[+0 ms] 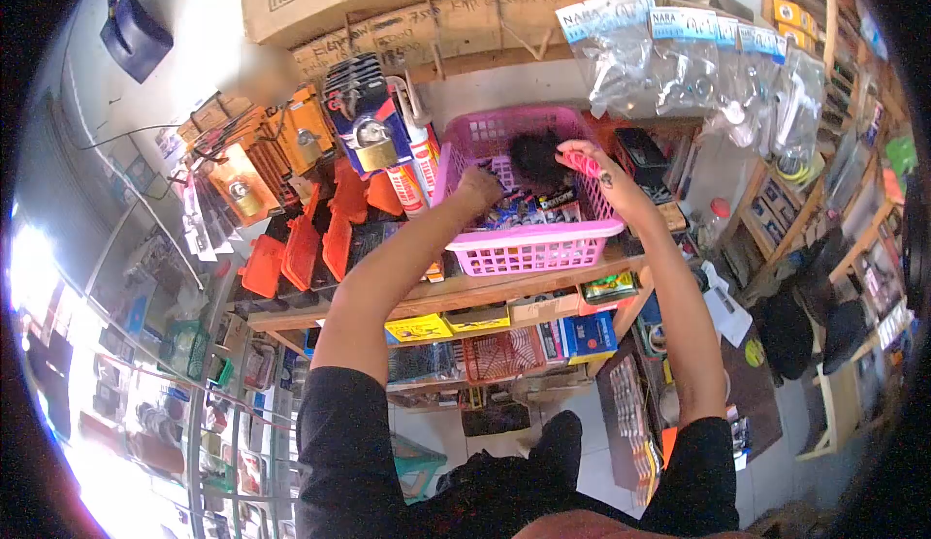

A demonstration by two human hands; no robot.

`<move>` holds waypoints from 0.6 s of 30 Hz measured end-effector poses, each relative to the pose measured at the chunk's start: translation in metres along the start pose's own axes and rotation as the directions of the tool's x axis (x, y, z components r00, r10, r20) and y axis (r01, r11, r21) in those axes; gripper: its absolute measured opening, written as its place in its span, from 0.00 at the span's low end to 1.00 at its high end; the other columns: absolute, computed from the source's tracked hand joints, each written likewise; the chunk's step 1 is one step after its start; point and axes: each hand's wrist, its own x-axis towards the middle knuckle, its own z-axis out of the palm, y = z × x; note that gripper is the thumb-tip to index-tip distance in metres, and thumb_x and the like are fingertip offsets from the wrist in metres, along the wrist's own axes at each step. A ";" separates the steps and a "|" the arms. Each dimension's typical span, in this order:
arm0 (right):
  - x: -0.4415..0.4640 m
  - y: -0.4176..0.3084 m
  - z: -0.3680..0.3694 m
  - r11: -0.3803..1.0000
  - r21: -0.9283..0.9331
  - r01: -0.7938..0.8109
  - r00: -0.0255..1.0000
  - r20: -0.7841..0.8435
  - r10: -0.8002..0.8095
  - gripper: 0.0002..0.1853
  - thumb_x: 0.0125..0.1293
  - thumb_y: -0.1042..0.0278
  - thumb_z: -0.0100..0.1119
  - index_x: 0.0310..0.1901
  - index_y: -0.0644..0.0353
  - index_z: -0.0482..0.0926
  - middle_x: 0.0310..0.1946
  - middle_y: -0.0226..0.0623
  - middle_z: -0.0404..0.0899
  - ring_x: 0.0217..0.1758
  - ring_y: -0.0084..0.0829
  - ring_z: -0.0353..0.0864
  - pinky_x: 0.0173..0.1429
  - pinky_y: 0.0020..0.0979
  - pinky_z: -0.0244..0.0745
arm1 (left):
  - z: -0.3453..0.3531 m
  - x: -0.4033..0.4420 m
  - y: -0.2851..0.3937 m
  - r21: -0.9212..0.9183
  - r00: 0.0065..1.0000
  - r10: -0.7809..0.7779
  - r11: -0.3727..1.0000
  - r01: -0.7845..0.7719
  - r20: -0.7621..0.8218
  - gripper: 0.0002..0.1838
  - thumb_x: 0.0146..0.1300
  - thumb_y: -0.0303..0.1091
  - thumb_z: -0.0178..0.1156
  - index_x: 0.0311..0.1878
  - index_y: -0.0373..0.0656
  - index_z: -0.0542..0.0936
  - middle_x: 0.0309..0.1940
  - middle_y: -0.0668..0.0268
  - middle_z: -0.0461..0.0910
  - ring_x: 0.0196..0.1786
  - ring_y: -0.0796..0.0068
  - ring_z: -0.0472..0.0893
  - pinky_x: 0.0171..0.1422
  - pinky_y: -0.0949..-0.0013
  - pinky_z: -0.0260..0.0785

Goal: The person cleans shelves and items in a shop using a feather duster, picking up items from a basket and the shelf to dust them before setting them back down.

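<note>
Your right hand (pixel 618 187), at the right side of the pink basket (pixel 533 237), has its fingers curled closed around a bright pink bundle (pixel 582 162). Your left hand (pixel 479 191) reaches inside the basket at its left, fingers partly hidden, so whether it grips anything cannot be told. The basket stands on the wooden desk (pixel 407 303), a fuzzy black bundle (pixel 536 158) in its far part and orange-red cases (pixel 300 250) to its left.

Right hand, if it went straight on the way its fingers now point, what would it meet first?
Most likely the dark fuzzy bundle in the pink basket, just ahead of the right hand, though depth is unclear from this view.
</note>
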 end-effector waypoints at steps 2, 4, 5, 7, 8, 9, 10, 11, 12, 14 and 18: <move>-0.002 -0.007 0.003 0.998 -0.056 -0.013 1.000 0.001 0.013 0.17 0.76 0.68 0.41 0.61 0.59 0.71 0.59 0.38 0.75 0.65 0.29 0.73 0.71 0.31 0.63 | -0.002 0.001 0.005 0.004 1.000 0.015 1.000 -0.015 -0.008 0.16 0.59 0.33 0.64 0.51 0.54 0.84 0.52 0.60 0.84 0.58 0.59 0.82 0.57 0.55 0.76; -0.004 -0.010 0.005 0.987 -0.152 0.050 0.999 0.029 -0.046 0.17 0.76 0.69 0.40 0.61 0.59 0.71 0.57 0.37 0.76 0.64 0.29 0.73 0.70 0.30 0.63 | -0.013 -0.009 0.013 0.051 1.000 0.029 0.998 -0.029 0.011 0.13 0.59 0.36 0.64 0.49 0.56 0.86 0.50 0.60 0.84 0.58 0.61 0.82 0.56 0.57 0.76; -0.002 -0.009 0.004 0.993 -0.119 0.024 0.999 0.032 -0.020 0.17 0.75 0.70 0.40 0.61 0.60 0.71 0.57 0.37 0.76 0.64 0.28 0.74 0.70 0.30 0.63 | -0.006 -0.001 0.011 0.057 1.000 0.008 0.998 -0.010 0.023 0.14 0.60 0.37 0.64 0.50 0.56 0.85 0.51 0.61 0.84 0.58 0.61 0.82 0.57 0.57 0.75; -0.001 -0.005 0.003 0.998 -0.052 -0.031 0.999 0.043 0.033 0.17 0.75 0.71 0.40 0.61 0.60 0.72 0.56 0.37 0.76 0.63 0.28 0.74 0.70 0.29 0.62 | 0.016 0.020 0.008 0.067 0.998 -0.032 0.997 0.029 0.049 0.15 0.60 0.39 0.64 0.51 0.56 0.85 0.51 0.62 0.84 0.59 0.61 0.81 0.58 0.58 0.74; -0.001 -0.006 0.003 0.999 -0.044 -0.030 0.999 0.043 0.032 0.17 0.74 0.71 0.40 0.60 0.61 0.72 0.56 0.37 0.77 0.62 0.29 0.75 0.70 0.30 0.63 | 0.020 0.025 0.006 0.040 0.999 -0.031 0.999 0.030 0.041 0.15 0.61 0.40 0.64 0.52 0.55 0.85 0.51 0.62 0.84 0.59 0.62 0.81 0.58 0.57 0.74; -0.002 -0.009 0.003 0.995 -0.103 0.017 0.999 0.047 -0.012 0.17 0.74 0.71 0.40 0.60 0.61 0.72 0.56 0.37 0.77 0.62 0.29 0.75 0.70 0.30 0.64 | 0.018 0.022 0.005 0.011 0.999 -0.031 0.999 0.031 0.034 0.16 0.61 0.41 0.63 0.52 0.54 0.84 0.51 0.63 0.84 0.59 0.62 0.81 0.59 0.56 0.73; -0.004 -0.014 0.004 0.985 -0.160 0.064 0.997 0.055 -0.056 0.17 0.74 0.71 0.40 0.60 0.61 0.72 0.56 0.37 0.77 0.62 0.30 0.75 0.69 0.30 0.64 | 0.017 0.019 0.004 -0.018 0.999 -0.032 0.999 0.033 0.029 0.16 0.62 0.42 0.62 0.52 0.53 0.84 0.51 0.63 0.84 0.59 0.63 0.81 0.59 0.55 0.72; -0.005 -0.016 0.006 0.970 -0.215 0.112 0.993 0.065 -0.100 0.17 0.74 0.71 0.40 0.60 0.62 0.72 0.56 0.37 0.77 0.62 0.30 0.76 0.69 0.30 0.65 | 0.015 0.016 0.004 -0.013 0.999 -0.035 0.999 0.035 -0.004 0.16 0.62 0.44 0.62 0.52 0.52 0.84 0.51 0.63 0.84 0.59 0.63 0.81 0.59 0.54 0.71; -0.005 -0.016 0.007 0.984 -0.165 0.070 0.997 0.052 -0.062 0.17 0.74 0.71 0.40 0.59 0.62 0.73 0.56 0.37 0.77 0.62 0.30 0.76 0.69 0.30 0.65 | -0.001 0.001 0.008 -0.006 0.998 -0.040 0.999 0.040 -0.041 0.17 0.63 0.45 0.61 0.52 0.51 0.84 0.50 0.63 0.85 0.59 0.64 0.81 0.59 0.53 0.71; -0.004 -0.016 0.008 0.998 -0.063 -0.020 0.999 0.028 0.021 0.17 0.75 0.71 0.39 0.59 0.62 0.73 0.56 0.37 0.77 0.61 0.30 0.76 0.69 0.30 0.66 | -0.006 -0.001 0.006 0.049 0.995 -0.024 0.998 0.029 -0.095 0.17 0.65 0.47 0.59 0.52 0.50 0.84 0.48 0.63 0.85 0.58 0.65 0.82 0.58 0.52 0.70; -0.005 -0.023 0.013 0.997 0.001 -0.078 0.997 0.001 0.078 0.19 0.75 0.64 0.40 0.58 0.64 0.74 0.57 0.39 0.76 0.62 0.32 0.76 0.70 0.31 0.64 | 0.006 0.015 0.005 0.055 0.992 -0.050 0.997 0.056 -0.117 0.15 0.67 0.44 0.56 0.51 0.50 0.84 0.48 0.64 0.86 0.54 0.64 0.84 0.56 0.52 0.72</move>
